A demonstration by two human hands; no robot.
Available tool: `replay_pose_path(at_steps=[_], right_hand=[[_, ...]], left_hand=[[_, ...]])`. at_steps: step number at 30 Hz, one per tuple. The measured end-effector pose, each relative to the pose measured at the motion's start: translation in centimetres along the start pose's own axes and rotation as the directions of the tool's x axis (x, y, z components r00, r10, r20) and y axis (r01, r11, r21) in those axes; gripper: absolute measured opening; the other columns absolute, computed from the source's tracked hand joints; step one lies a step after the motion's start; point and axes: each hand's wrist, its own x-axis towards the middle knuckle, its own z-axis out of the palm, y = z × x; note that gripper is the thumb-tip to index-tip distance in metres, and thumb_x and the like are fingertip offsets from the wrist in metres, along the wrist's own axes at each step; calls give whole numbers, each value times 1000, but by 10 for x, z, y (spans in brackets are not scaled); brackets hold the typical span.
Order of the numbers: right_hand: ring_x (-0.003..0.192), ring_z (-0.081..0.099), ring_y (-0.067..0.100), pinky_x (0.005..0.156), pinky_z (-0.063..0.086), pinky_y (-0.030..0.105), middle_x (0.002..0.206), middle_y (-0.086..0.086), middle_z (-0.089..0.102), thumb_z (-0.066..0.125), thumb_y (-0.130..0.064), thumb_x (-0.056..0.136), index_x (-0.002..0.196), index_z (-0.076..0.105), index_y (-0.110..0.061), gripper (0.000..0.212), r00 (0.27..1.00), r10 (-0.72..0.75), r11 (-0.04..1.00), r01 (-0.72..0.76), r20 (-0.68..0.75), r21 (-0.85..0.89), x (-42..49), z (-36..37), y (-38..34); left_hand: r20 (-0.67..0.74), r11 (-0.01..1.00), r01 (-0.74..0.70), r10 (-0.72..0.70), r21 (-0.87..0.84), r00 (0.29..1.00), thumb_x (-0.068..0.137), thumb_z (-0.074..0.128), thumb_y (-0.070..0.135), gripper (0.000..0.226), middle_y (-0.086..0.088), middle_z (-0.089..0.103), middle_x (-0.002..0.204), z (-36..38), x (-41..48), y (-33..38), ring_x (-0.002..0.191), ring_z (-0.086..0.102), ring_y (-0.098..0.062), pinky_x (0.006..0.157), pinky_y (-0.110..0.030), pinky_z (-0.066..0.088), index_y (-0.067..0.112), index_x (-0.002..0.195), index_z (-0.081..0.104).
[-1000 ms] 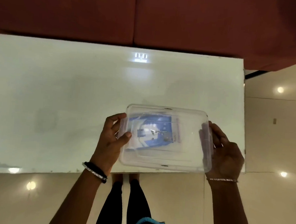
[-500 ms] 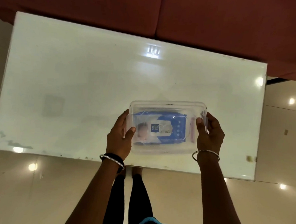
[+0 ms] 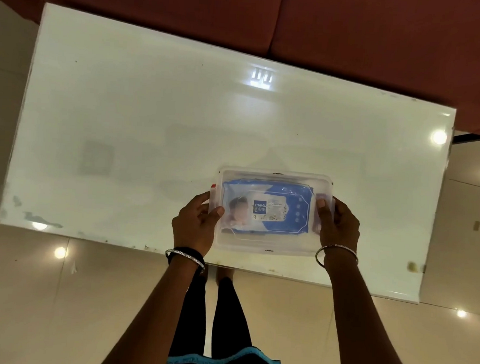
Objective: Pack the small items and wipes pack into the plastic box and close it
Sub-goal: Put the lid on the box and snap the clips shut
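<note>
Here both hands (image 3: 195, 224) grip the clear rectangular plastic box (image 3: 271, 244), lidded.

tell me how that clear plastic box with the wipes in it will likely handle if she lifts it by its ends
The plastic box looks rigid, so it should lift flat without sagging. The wipes pack nearly fills it, so little should shift, and it is probably fairly light. Its smooth walls may be slippery, but the left hand and right hand grip opposite ends, which should steady it.

your arms are bare, no sleeves. your left wrist (image 3: 185, 258) wears a black band beside a sparkling silver bangle; your right wrist (image 3: 338, 255) a thin silver bangle. black leggings (image 3: 225, 316), teal-edged dark top hem (image 3: 222, 362).
</note>
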Motion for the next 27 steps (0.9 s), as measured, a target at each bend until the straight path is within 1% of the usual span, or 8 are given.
replay_pose_path(at_steps=[3, 6, 10, 13, 15, 18, 20, 27], right_hand=[[80, 62, 19, 85, 54, 43, 91, 5, 71, 62, -42, 91, 109, 69, -14, 35, 999, 4, 1000, -5, 38, 3, 2, 0, 1], [85, 64, 21, 87, 56, 45, 95, 5, 71, 62, -42, 91, 113, 68, -15, 35, 997, 26, 999, -27, 78, 18, 6, -1, 3], [86, 65, 22, 86, 57, 45, 93, 0, 70, 63, -43, 90, 115, 68, -18, 36, 990, 54, 996, -63, 130, 64, 11, -2, 7], [94, 68, 24, 86, 56, 43, 97, -2, 72, 64, -44, 89, 114, 68, -25, 31, 979, 74, 985, -101, 188, 140, 13, -2, 11], [103, 68, 29, 91, 55, 48, 107, 3, 73, 65, -45, 88, 115, 68, -27, 33, 964, 105, 964, -159, 246, 213, 14, -3, 14], [108, 70, 26, 87, 59, 43, 116, 2, 73, 64, -47, 87, 121, 66, -29, 38, 926, 120, 923, -237, 358, 303, 14, -8, 13], [106, 71, 21, 84, 60, 39, 117, 0, 73, 62, -45, 88, 118, 68, -32, 34, 898, 116, 893, -281, 425, 351, 14, -11, 12], [125, 57, 34, 107, 43, 53, 137, 13, 60, 70, -38, 79, 133, 59, -14, 60, 804, 252, 736, -521, 539, 432, 25, -17, 23]], left_hand=[[-13, 1000, 10, -9, 10, 1000, 83, 70, 28, 39, -3, 71, 100, 1, -1, -5, 86, 66, -16, 71, -16, 49, 16, 119, 63], [31, 998, 39, -38, -45, 999, 85, 66, 30, 33, 0, 68, 108, 3, 0, -13, 98, 64, -19, 81, -29, 53, 16, 115, 63], [182, 951, 177, -132, -253, 974, 88, 62, 25, 46, -8, 55, 133, 0, 6, -23, 123, 52, -23, 103, -46, 44, 14, 131, 50], [374, 862, 309, -153, -403, 915, 90, 59, 18, 50, -10, 61, 130, -6, 17, -25, 113, 63, -22, 93, -42, 53, 16, 137, 44], [399, 890, 283, -129, -358, 908, 90, 59, 16, 46, -15, 64, 124, -9, 22, -22, 109, 65, -27, 89, -42, 55, 13, 135, 48], [290, 942, 188, -104, -280, 951, 88, 62, 14, 38, -27, 61, 114, -7, 21, -19, 107, 61, -42, 91, -50, 53, 4, 125, 55], [197, 971, 112, -70, -212, 978, 88, 63, 16, 31, -23, 64, 105, -2, 15, -17, 102, 61, -41, 89, -52, 53, 4, 116, 60], [-94, 989, -57, 70, 136, 993, 91, 58, 27, 38, -13, 68, 114, 17, -2, -8, 103, 63, -32, 91, -41, 50, 5, 122, 57]])
